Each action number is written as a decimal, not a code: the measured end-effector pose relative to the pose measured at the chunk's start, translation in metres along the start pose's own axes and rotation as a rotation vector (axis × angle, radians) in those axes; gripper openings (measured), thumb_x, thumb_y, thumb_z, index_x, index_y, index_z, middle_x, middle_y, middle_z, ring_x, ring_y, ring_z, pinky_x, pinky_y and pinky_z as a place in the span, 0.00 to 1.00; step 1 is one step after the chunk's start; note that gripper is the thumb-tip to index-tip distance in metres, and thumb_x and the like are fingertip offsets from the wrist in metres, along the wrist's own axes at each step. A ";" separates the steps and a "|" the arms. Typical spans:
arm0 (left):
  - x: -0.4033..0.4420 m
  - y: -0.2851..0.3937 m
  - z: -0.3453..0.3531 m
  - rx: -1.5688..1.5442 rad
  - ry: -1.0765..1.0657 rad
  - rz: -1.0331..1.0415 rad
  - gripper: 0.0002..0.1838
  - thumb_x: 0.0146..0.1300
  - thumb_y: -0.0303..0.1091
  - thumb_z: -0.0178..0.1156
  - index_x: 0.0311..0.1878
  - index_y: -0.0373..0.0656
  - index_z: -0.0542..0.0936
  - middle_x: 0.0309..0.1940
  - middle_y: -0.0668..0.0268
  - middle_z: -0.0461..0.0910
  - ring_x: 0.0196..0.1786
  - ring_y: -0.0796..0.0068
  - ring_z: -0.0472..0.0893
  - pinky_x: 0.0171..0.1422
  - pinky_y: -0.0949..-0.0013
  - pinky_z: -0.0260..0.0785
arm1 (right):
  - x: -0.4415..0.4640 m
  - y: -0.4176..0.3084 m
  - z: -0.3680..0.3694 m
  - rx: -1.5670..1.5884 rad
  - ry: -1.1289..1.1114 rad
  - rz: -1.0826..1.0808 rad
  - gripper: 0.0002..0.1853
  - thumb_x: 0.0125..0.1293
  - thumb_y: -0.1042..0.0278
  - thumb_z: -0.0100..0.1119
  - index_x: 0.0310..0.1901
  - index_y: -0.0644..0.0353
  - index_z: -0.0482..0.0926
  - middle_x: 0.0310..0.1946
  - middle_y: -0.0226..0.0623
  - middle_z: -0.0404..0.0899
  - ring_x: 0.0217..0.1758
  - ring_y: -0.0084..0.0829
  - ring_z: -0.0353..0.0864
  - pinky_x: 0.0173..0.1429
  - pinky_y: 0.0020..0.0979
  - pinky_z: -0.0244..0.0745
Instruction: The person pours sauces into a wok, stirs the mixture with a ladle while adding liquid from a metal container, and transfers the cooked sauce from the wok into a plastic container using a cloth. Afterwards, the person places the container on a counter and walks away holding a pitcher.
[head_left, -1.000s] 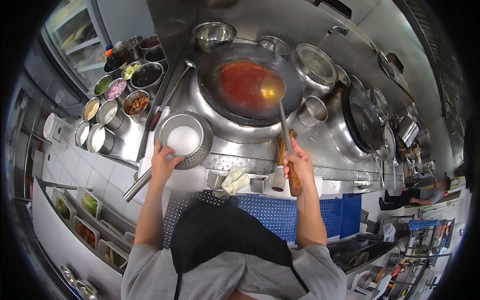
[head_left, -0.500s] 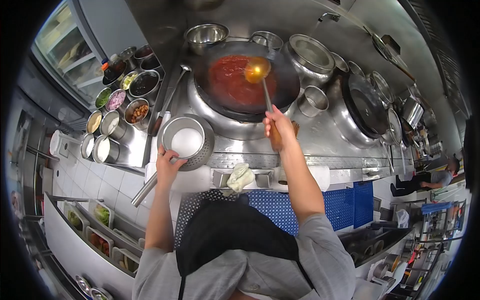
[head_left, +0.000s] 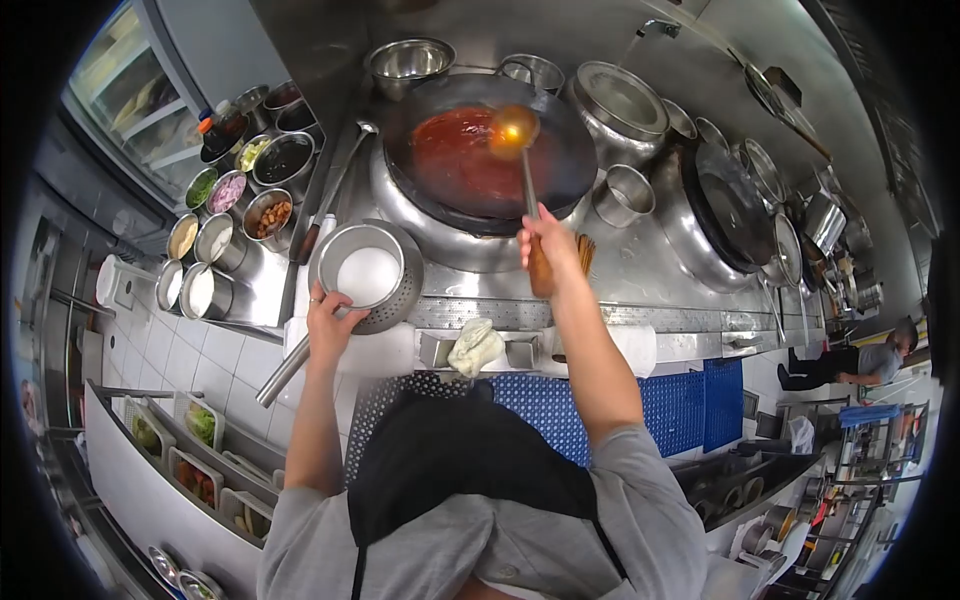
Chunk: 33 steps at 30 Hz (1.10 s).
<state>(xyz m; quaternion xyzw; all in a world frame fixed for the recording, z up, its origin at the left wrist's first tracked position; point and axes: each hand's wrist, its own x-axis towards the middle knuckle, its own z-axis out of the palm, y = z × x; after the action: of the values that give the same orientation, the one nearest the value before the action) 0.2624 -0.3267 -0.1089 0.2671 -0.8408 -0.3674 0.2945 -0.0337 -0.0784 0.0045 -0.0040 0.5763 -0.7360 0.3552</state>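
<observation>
- Wall: grey metal sheeting (head_left: 560, 35) behind the cooking range, soft reflections blurring across it; a ribbed dark panel (head_left: 868, 90) curves overhead at the right.
- Floor: pale square tiles (head_left: 180, 352) with darker joints — blue perforated matting (head_left: 665, 415) lies along the range's front.
- Furniture: a glass-fronted cabinet (head_left: 152, 115) with white shelves at upper left, a grey metal unit (head_left: 125, 485) with inset bins at lower left, crowded racks (head_left: 878, 440) far right.
- Light: cool and whitish — bright glints on the steel counter (head_left: 262, 290).

Sauce (head_left: 445, 150) is lying in the wok (head_left: 568, 155); a pot (head_left: 358, 236) is occupying front-left, a cup (head_left: 616, 207) is standing right, a bowl (head_left: 398, 86) is sitting behind-left.
</observation>
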 end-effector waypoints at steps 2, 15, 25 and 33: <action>0.002 0.000 -0.001 0.001 0.037 0.033 0.18 0.40 0.25 0.79 0.31 0.36 0.78 0.53 0.55 0.74 0.45 0.59 0.80 0.44 0.63 0.75 | -0.039 0.011 0.014 -0.114 0.080 -0.026 0.44 0.70 0.72 0.56 0.81 0.54 0.40 0.22 0.28 0.74 0.17 0.23 0.72 0.19 0.30 0.71; -0.003 0.001 0.003 -0.034 0.031 -0.043 0.19 0.40 0.28 0.81 0.31 0.36 0.79 0.55 0.53 0.76 0.45 0.60 0.82 0.44 0.64 0.77 | -0.017 0.010 0.009 -0.031 0.050 -0.019 0.41 0.69 0.72 0.59 0.79 0.54 0.48 0.21 0.29 0.75 0.16 0.23 0.72 0.18 0.29 0.69; -0.019 0.011 -0.010 0.145 0.196 0.232 0.17 0.41 0.28 0.80 0.31 0.41 0.80 0.73 0.42 0.64 0.69 0.45 0.73 0.64 0.58 0.74 | -0.030 -0.002 -0.004 0.055 -0.082 0.106 0.32 0.71 0.72 0.56 0.75 0.54 0.58 0.23 0.30 0.74 0.16 0.20 0.70 0.16 0.24 0.68; -0.038 0.023 -0.050 0.207 0.370 0.080 0.20 0.38 0.35 0.82 0.34 0.44 0.82 0.69 0.41 0.69 0.63 0.44 0.78 0.61 0.56 0.74 | -0.093 0.011 0.032 -0.135 0.033 0.061 0.30 0.71 0.73 0.55 0.73 0.55 0.62 0.20 0.27 0.73 0.14 0.22 0.70 0.15 0.26 0.68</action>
<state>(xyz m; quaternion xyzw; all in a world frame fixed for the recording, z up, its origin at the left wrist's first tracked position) 0.3171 -0.3110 -0.0747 0.3250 -0.8157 -0.2118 0.4291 0.0551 -0.0576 0.0435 0.0018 0.6302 -0.6844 0.3667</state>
